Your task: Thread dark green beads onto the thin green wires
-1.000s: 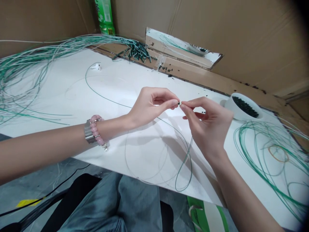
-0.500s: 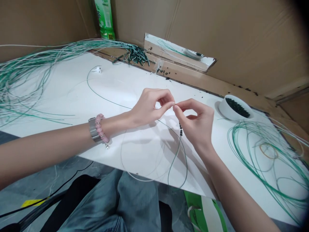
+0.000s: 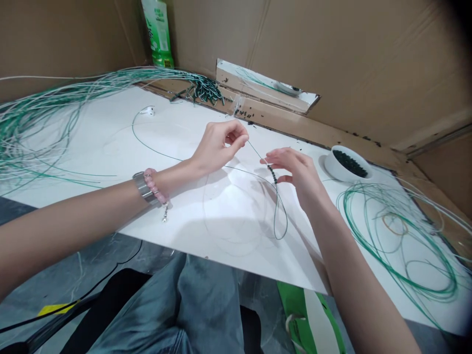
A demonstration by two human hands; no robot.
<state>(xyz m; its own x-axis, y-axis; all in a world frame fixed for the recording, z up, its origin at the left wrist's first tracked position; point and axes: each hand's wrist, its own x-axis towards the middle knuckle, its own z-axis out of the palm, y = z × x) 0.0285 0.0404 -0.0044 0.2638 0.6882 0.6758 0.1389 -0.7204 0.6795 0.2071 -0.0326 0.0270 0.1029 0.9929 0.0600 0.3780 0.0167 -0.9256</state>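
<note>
A thin green cord [image 3: 255,149] runs down from the pinched thumb and fingertip of my left hand [image 3: 223,145]. Along it sits a short row of small dark beads [image 3: 272,174], and below them the cord makes a narrow loop above the white table [image 3: 177,216]. My right hand [image 3: 298,174] is beside the beads, its fingers apart; whether a fingertip touches them is hard to tell. A white bowl [image 3: 332,168] of dark beads [image 3: 350,163] stands beyond my right hand.
Green and white cords [image 3: 40,123] spread over the left side, ending in beaded strands [image 3: 206,90]. Coiled green cord [image 3: 368,250] lies at the right. A white earbud [image 3: 149,111], a green bottle [image 3: 158,32] and cardboard walls [image 3: 332,59] are at the back.
My left hand has moved up and left, away from my right hand, drawing the cord out between them. My right hand has opened from its pinch, and the loop below the beads is smaller.
</note>
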